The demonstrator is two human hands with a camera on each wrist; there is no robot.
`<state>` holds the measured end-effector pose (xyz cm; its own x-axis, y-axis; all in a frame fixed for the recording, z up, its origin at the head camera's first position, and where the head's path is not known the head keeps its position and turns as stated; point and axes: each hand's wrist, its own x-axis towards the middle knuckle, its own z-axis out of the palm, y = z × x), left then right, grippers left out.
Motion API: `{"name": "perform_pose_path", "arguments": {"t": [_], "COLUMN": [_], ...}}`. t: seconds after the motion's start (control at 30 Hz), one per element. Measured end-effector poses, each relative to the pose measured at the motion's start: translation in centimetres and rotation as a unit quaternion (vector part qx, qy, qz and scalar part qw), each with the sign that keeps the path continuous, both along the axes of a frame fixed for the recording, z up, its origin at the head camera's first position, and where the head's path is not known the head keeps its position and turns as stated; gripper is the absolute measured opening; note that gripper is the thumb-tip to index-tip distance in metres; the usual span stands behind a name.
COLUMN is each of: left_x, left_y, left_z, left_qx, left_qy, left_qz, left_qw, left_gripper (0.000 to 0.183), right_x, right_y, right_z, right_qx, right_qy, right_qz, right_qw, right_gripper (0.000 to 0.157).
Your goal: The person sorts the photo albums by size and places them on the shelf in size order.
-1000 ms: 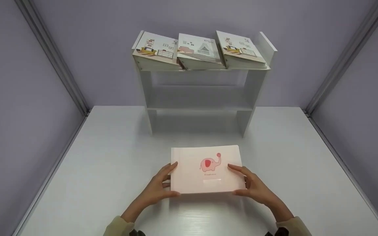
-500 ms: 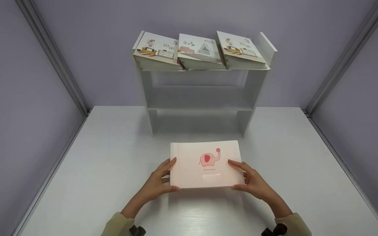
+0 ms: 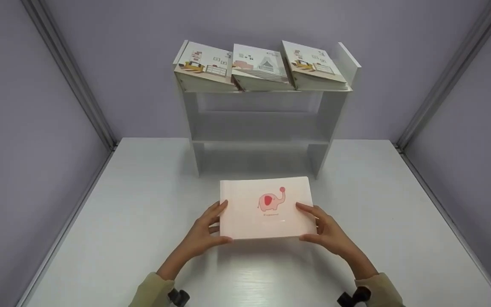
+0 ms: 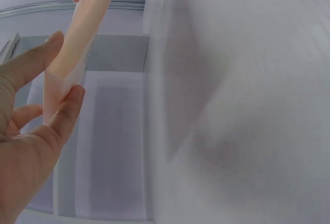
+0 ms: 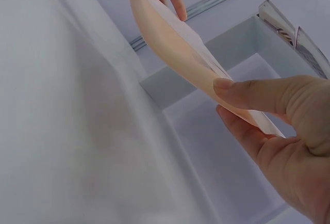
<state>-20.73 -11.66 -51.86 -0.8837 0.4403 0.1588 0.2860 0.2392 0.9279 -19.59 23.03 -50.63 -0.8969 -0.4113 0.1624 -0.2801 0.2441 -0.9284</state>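
Note:
A thin pale pink book (image 3: 245,217) with a pink elephant on its cover is held level above the white table, in front of the shelf, its shadow falling below. My left hand (image 3: 205,230) grips its left end, thumb along the near edge and a fingertip on the cover. At the opposite end my right hand (image 3: 330,234) pinches it likewise, one finger lying on the cover. In the left wrist view the book (image 4: 80,33) passes between thumb and fingers. From the right wrist, its curved edge (image 5: 170,59) shows bending slightly between both hands.
A white shelf unit (image 3: 260,142) stands against the back wall behind the book. On its top lie 3 tilted picture-covered books or binders (image 3: 260,64) side by side. Grey walls (image 3: 36,149) enclose the white table (image 3: 134,192) on both sides.
Both hands have moved the book a little forward and upward, toward the shelf unit. Their grip on it looks the same, and the shelf and the things on it have stayed put.

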Motion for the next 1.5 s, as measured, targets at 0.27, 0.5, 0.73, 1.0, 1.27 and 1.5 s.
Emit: {"name": "perform_pose_path", "arguments": {"t": [0.27, 0.5, 0.73, 1.0, 1.27, 1.5], "left_x": [-0.4, -0.7, -1.1, -0.1, -0.2, -0.5], "left_y": [-0.1, -0.2, -0.4, 0.1, 0.3, 0.2], "left_z": [0.1, 0.5, 0.5, 3.7, 4.4, 4.5], "left_qx": [0.008, 0.022, 0.018, 0.015, 0.003, 0.005], "left_qy": [0.007, 0.009, 0.014, 0.008, 0.021, 0.029], "left_qz": [0.013, 0.031, 0.043, 0.061, 0.081, 0.087], "left_qw": [0.9999, 0.9992, 0.9988, 0.9980, 0.9965, 0.9958], "left_gripper": [0.094, 0.092, 0.090, 0.084, 0.083, 0.081], "right_x": [0.1, -1.0, -1.7, -1.3, -1.6, -3.0], "right_y": [-0.7, -0.8, -0.9, -1.7, -2.1, -2.0], "right_z": [1.0, -0.1, -0.5, 1.9, 2.3, 0.7], "right_qx": [0.004, 0.007, 0.004, 0.004, 0.003, -0.015], "right_qy": [0.013, 0.031, 0.015, 0.010, 0.001, -0.006], "right_qz": [-0.011, -0.023, -0.032, -0.025, -0.040, -0.053], "right_qw": [1.000, 0.999, 0.999, 1.000, 0.999, 0.998], "right_gripper": [0.075, 0.074, 0.083, 0.082, 0.081, 0.080]}}
